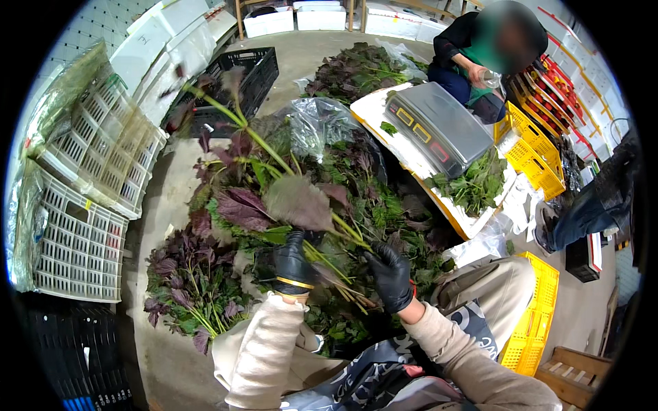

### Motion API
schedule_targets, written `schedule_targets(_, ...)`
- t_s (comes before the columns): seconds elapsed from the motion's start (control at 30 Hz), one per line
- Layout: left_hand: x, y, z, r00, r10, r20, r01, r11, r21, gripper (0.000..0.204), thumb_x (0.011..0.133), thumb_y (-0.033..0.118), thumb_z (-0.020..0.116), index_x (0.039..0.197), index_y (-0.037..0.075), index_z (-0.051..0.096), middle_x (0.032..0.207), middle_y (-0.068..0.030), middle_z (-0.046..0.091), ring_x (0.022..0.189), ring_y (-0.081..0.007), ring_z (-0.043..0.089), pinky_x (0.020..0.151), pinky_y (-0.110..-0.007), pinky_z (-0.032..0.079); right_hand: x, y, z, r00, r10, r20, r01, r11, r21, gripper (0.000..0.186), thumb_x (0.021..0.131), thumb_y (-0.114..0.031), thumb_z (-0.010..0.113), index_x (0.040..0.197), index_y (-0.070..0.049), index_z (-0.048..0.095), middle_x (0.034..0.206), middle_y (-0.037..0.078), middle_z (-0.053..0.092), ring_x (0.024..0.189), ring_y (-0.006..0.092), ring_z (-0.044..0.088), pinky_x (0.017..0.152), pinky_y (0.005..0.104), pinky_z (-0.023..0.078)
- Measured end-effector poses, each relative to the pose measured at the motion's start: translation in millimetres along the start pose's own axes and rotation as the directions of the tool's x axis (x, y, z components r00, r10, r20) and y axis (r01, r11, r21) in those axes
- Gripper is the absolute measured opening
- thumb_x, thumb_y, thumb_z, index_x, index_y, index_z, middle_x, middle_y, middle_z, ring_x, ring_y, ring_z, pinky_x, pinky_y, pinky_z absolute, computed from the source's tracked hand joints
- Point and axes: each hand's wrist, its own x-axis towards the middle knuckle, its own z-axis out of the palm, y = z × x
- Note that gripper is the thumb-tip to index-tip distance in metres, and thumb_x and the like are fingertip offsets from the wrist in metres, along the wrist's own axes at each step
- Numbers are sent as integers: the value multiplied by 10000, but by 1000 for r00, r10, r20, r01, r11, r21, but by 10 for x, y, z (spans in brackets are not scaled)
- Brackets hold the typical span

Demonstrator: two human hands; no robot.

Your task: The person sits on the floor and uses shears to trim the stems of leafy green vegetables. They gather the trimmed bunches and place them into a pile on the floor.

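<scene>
Both my hands wear black gloves. My left hand [293, 264] is closed round a bunch of perilla stems [329, 267], whose cut ends point down to the right and whose purple leaves [243, 209] spread up to the left. Between the fingers of my right hand [391, 277] is the lower end of a long perilla stem [274, 156]. That stem slants up to the left across the pile, its tip blurred. Beneath my hands lies a large heap of purple and green perilla [360, 198]. A smaller perilla bundle [192, 281] rests on the floor to the left.
A scale [439, 130] stands on a white foam box [373, 106], with green leaves [476, 181] beside it. Across from me a person [466, 61] holds something clear. White crates [79, 236], a black crate [264, 68] and yellow crates [531, 315] surround the heap. Another person's leg [582, 212] is at right.
</scene>
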Motion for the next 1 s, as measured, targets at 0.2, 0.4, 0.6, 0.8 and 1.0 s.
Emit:
schedule_targets(0.2,-99,-343,-106,986,139,91,-152,974,165,526,587,-2,581,1086,16,416,1068,-121,467,982,-240,443,838,-289,339,-3,-197,-46,977,-162,136,193,945,-264,240,681,-39,588,915,-2,551,756,148,576,616,216,577,543,263,447)
schedule_targets(0.4,-65,-453,-128,998,-4,69,-6,990,139,418,674,21,523,1083,24,438,1068,-123,477,991,-245,446,833,-307,348,152,-126,-201,896,-111,430,134,991,-23,311,687,-79,589,983,-15,519,907,138,556,766,189,564,652,268,443)
schedule_targets(0.6,-33,-467,-87,984,135,121,-146,985,95,370,754,130,473,1109,42,416,1073,-142,464,981,-276,446,842,-351,352,490,-687,-68,960,-136,243,163,982,-93,437,616,-144,649,1016,-48,501,954,149,531,848,272,527,732,309,417)
schedule_targets(0.8,26,-72,-55,965,-140,220,244,786,-568,320,823,107,391,1132,22,390,1117,-100,437,998,-201,434,840,-314,360,492,-526,103,971,-77,225,36,983,181,311,685,-101,569,972,-8,495,908,129,540,829,244,521,740,313,405)
schedule_targets(1.0,114,449,-112,952,-306,-25,235,777,-584,396,749,81,413,1144,64,411,1129,-74,439,978,-151,423,827,-261,312,565,160,-608,934,246,258,-295,130,946,199,748,-85,474,940,-35,488,891,63,526,791,175,497,715,310,401)
